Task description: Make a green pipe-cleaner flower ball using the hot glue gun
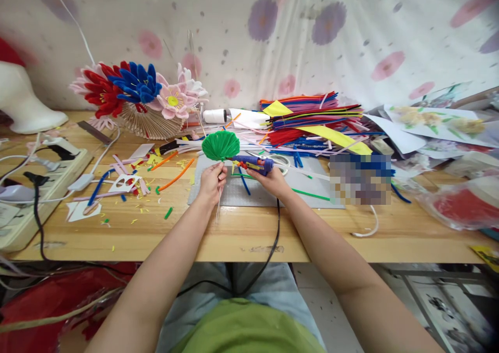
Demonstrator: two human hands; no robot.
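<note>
A round green leaf (220, 145), made of fuzzy pipe cleaners, stands above my left hand (213, 183). The fingers of that hand pinch its thin wire stem (218, 207), whose loose ends hang below. My right hand (273, 180) is wrapped around a blue hot glue gun (255, 162). The gun points left, its nozzle close to the base of the leaf; whether it touches cannot be made out. A white glue stick sticks out of the gun's back, and a black cord (277, 228) hangs from it over the table edge.
Under my hands lies a grey cutting mat (257, 197) with pipe cleaner pieces. Pipe cleaner bundles (312, 116) lie behind. Fuzzy flowers (136, 85) stand at the back left, scraps (125, 183) in front of them. A power strip (47, 192) sits far left; plastic bags (468, 199) lie right.
</note>
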